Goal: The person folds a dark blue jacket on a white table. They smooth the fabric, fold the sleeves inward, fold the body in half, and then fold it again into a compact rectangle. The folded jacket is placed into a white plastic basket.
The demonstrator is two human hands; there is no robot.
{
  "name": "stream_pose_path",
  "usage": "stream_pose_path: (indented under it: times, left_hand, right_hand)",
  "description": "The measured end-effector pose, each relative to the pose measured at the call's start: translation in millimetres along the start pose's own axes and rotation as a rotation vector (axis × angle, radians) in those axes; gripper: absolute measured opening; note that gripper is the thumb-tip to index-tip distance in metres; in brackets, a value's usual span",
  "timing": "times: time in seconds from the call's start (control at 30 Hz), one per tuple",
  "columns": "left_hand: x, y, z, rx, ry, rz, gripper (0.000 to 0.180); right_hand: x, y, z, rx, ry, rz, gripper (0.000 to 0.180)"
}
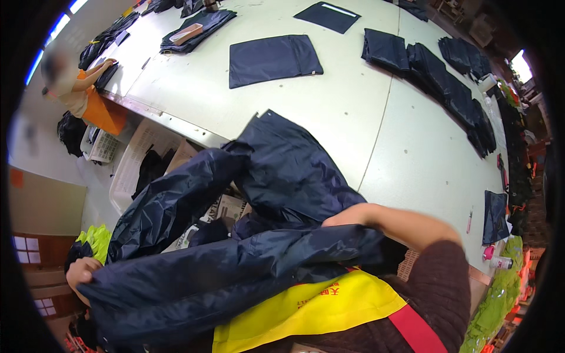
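Observation:
A dark navy, shiny garment [235, 270] with long tube-like parts, which look like trouser legs, is stretched across in front of me. At the far left, my left hand [83, 273] is closed on the end of one tube. My right hand [354, 216] grips the garment near its wider part, its fingertips partly hidden in the folds. That wider part [282, 159] lies over the edge of the white table [353, 141], and the rest hangs between my arms over my yellow apron [312, 303].
A flat folded dark garment [273, 59] lies on the table ahead, with a row of folded stacks [438, 73] to the right. A white basket [132, 159] stands below the table edge. Another person in an orange apron [105, 112] works at the far left.

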State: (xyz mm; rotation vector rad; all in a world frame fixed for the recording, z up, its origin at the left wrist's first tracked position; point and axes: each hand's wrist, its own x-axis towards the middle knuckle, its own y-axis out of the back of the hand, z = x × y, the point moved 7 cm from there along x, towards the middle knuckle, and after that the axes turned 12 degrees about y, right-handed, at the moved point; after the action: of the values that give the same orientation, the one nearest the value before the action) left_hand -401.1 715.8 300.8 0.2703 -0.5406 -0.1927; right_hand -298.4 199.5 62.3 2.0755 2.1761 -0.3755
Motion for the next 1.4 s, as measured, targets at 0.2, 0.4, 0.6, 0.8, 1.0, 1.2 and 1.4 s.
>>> stream_pose_path:
  times: [0.2,0.4,0.6,0.8,1.0,1.2,1.4]
  left_hand:
    - [76.3,-74.5,-22.1,-0.437,0.127,-0.623,0.037]
    - [125.5,-117.6,-55.0,-0.179,0.236,-0.108,0.028]
    - [371.9,-174.7,-72.4,0.554,0.299,0.006,0.042]
    - [596.2,-264.3,-128.8,0.911,0.094,0.412,0.058]
    - [346.3,-469.2,-235.7,0.814,0.018,0.039,0.06]
    - [221.4,-512.0,-323.3,1.048,0.365,-0.207,0.071]
    - [232.1,-448.3,-347.8,1.094,0.399,-0.326,0.071]
  right_hand:
    - [-205.2,-106.4,-32.4,0.227,0.061,1.417,0.048]
    - [-320.6,-116.2,-157.5,-0.465,0.234,2.189,0.037]
    - [-422.6,70.3,-291.6,-1.007,0.24,2.388,0.037]
    - [-520.5,225.6,-232.2,-0.955,0.45,1.978,0.027]
    - [-393.5,101.4,-12.4,-1.014,-0.035,1.769,0.024]
    - [-455.9,30.2,161.0,-0.818,-0.725,2.167,0.049]
    - [-459.4,79.1,170.2,-1.268,-0.859,1.758,0.056]
